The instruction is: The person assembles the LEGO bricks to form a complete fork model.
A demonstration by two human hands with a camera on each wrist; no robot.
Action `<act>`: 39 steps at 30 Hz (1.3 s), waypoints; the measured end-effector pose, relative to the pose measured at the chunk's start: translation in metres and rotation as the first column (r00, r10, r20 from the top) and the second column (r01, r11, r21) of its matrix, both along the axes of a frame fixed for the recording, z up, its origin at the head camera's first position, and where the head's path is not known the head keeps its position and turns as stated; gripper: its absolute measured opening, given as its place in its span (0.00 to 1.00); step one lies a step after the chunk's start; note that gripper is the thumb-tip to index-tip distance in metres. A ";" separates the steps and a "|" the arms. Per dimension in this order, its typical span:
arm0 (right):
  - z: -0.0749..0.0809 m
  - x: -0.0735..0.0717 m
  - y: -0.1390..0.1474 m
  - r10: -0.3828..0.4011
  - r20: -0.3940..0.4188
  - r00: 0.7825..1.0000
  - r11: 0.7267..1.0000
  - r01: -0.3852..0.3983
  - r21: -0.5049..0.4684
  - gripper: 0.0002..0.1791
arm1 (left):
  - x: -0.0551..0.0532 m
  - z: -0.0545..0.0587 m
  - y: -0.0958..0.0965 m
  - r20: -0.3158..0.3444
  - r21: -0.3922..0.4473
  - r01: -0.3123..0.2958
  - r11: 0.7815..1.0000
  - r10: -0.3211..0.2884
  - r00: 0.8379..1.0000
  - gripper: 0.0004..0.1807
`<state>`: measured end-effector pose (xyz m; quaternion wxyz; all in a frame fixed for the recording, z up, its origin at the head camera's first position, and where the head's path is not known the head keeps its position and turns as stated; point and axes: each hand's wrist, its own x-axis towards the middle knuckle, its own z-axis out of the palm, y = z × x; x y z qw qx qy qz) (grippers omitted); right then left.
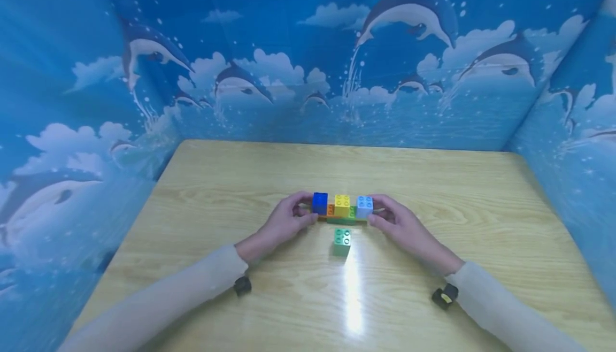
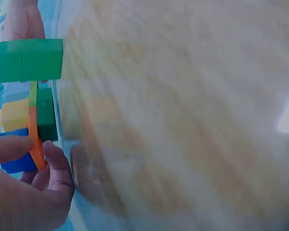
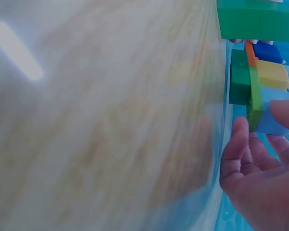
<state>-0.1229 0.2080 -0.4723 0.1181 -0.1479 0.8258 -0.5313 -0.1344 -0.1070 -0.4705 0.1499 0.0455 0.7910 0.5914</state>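
Note:
A small toy-brick assembly lies between both hands in the head view. Along its top stand a dark blue brick (image 1: 320, 203), a yellow brick (image 1: 342, 205) and a light blue brick (image 1: 364, 206). These sit on an orange plate (image 2: 33, 130) and a light green plate (image 3: 254, 98), with a dark green brick (image 2: 47, 114) underneath. My left hand (image 1: 284, 218) pinches the orange end, by the dark blue brick. At the opposite end my right hand (image 1: 403, 226) pinches the light green plate and light blue brick between thumb and fingers.
Closer to me stands a green stack (image 1: 342, 242) of two bricks, apart from the assembly. The wood-grain table (image 1: 231, 170) is backed by blue dolphin-print cloth (image 1: 289, 111) at the rear and sides. A bright reflection lies on the tabletop.

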 end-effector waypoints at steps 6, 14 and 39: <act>0.004 0.005 -0.002 -0.020 -0.025 0.999 1.000 0.020 -0.007 0.27 | -0.001 0.007 -0.003 -0.074 0.013 0.042 0.999 -0.041 0.996 0.28; 0.010 0.009 0.000 -0.066 -0.072 0.995 0.998 0.066 -0.004 0.31 | 0.001 0.016 -0.005 -0.192 -0.035 0.111 0.993 -0.116 0.975 0.37; 0.036 0.029 0.000 -0.071 -0.351 0.934 0.997 0.052 -0.064 0.30 | 0.018 0.041 -0.010 -0.385 -0.062 0.158 0.985 -0.170 0.907 0.34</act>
